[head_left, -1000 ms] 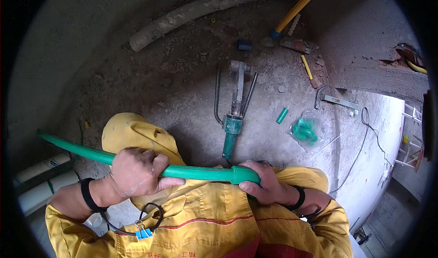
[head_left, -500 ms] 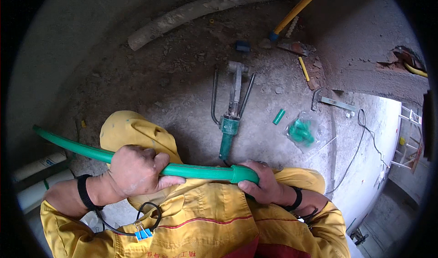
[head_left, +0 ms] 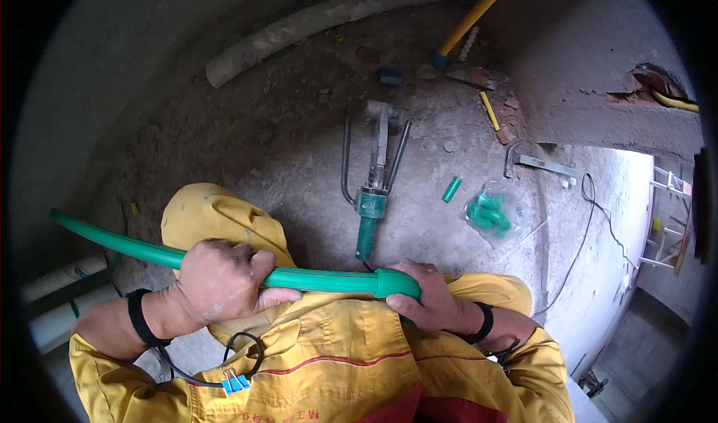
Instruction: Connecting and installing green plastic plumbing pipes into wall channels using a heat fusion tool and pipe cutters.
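A long green plastic pipe (head_left: 112, 242) runs from the left across my lap and ends in a green fitting (head_left: 396, 282). My left hand (head_left: 221, 279) is wrapped around the pipe near its middle. My right hand (head_left: 428, 299) grips the fitting at the pipe's right end. Both arms are in yellow sleeves, with a dark band on each wrist. My yellow-clad knee (head_left: 213, 217) rises behind the pipe.
A pipe welding tool with a green handle (head_left: 372, 198) lies on the concrete floor ahead. To its right lie a short green pipe piece (head_left: 451, 189) and a clear bag of green fittings (head_left: 490, 213). A grey pipe (head_left: 314, 25) and a yellow-handled tool (head_left: 475, 15) lie farther off. White pipes (head_left: 60, 299) at left.
The view has shifted slightly. Both hands keep their hold on the pipe and fitting, with no clear change in grip.
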`<move>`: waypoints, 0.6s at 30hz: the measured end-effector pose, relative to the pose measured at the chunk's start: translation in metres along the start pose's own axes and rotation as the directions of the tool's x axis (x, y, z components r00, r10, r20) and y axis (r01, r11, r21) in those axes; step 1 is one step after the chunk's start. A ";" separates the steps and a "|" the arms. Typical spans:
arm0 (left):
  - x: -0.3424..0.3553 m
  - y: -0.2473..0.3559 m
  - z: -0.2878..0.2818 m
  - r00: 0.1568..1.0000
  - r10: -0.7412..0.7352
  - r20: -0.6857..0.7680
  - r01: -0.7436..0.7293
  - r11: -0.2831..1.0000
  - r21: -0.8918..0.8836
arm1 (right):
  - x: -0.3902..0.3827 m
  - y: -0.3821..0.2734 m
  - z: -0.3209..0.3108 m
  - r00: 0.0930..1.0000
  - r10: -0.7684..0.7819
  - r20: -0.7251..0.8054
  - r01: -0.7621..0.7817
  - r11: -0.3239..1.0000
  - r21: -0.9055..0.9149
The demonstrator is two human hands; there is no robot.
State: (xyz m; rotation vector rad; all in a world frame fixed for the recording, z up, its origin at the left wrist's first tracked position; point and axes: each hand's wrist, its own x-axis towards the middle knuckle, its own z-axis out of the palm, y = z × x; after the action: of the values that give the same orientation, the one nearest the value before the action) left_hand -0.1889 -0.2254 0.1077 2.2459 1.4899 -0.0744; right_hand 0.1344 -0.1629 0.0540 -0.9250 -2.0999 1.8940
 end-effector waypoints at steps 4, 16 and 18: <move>0.001 -0.001 -0.007 1.000 0.021 -0.012 -0.021 1.000 0.012 | 0.001 -0.007 -0.002 1.000 -0.007 -0.011 0.007 1.000 -0.024; -0.033 -0.034 -0.038 0.991 -0.114 0.066 0.128 0.951 -0.282 | -0.055 -0.037 -0.178 0.804 -0.430 -0.411 0.189 0.840 -0.509; -0.034 -0.025 -0.041 0.989 -0.150 0.016 0.146 0.923 -0.356 | -0.076 -0.029 -0.182 0.793 -0.402 -0.457 0.165 0.865 -0.474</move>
State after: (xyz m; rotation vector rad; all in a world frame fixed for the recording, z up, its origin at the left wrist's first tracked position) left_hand -0.2331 -0.2313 0.1464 1.8472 1.5371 0.1535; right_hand 0.2782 -0.0507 0.1352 -0.9910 -2.1329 0.8938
